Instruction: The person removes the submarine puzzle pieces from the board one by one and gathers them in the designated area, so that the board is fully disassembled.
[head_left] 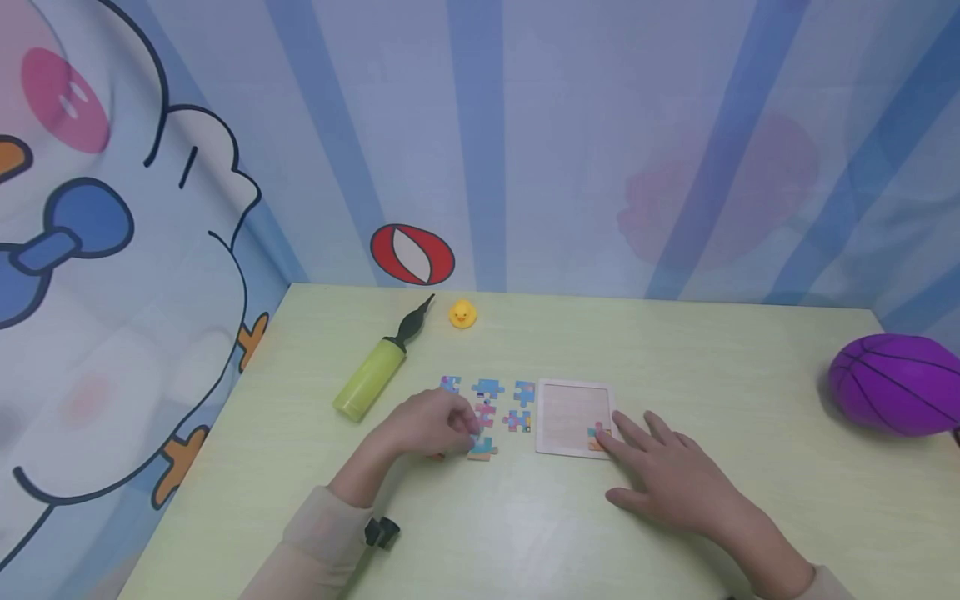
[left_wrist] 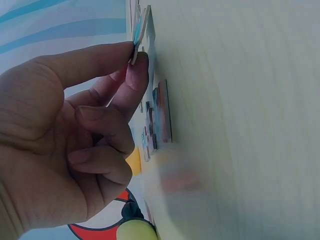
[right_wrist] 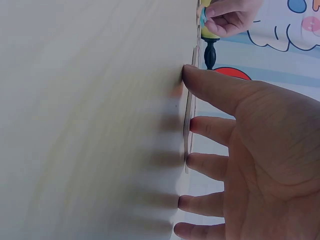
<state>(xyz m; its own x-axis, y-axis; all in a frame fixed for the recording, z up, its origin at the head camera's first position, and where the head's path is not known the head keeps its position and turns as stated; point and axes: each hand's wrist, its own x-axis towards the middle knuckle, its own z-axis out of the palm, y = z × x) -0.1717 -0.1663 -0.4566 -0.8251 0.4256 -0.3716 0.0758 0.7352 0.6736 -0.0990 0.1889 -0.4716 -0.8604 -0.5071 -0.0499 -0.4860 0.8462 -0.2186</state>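
Observation:
Between thumb and index finger my left hand (head_left: pixel 431 422) pinches a thin jigsaw piece (left_wrist: pixel 142 27), seen nearly edge-on in the left wrist view. Its other fingers are curled into the palm. Several loose jigsaw pieces (head_left: pixel 489 388) lie around that hand, left of a shallow square puzzle tray (head_left: pixel 562 412). One jigsaw piece (head_left: pixel 595 438) sits in the tray's lower right corner. My right hand (head_left: pixel 667 479) rests there with spread, straight fingers, the index fingertip touching at that corner. In the right wrist view its fingers (right_wrist: pixel 212 131) reach the tray's edge.
A green hand pump (head_left: pixel 371 377) with a black nozzle lies at the back left. Beside it stands a small yellow rubber duck (head_left: pixel 462 314). A purple ball (head_left: pixel 896 385) is at the table's right edge. A patterned cloth backdrop (head_left: pixel 555 150) rises behind the table.

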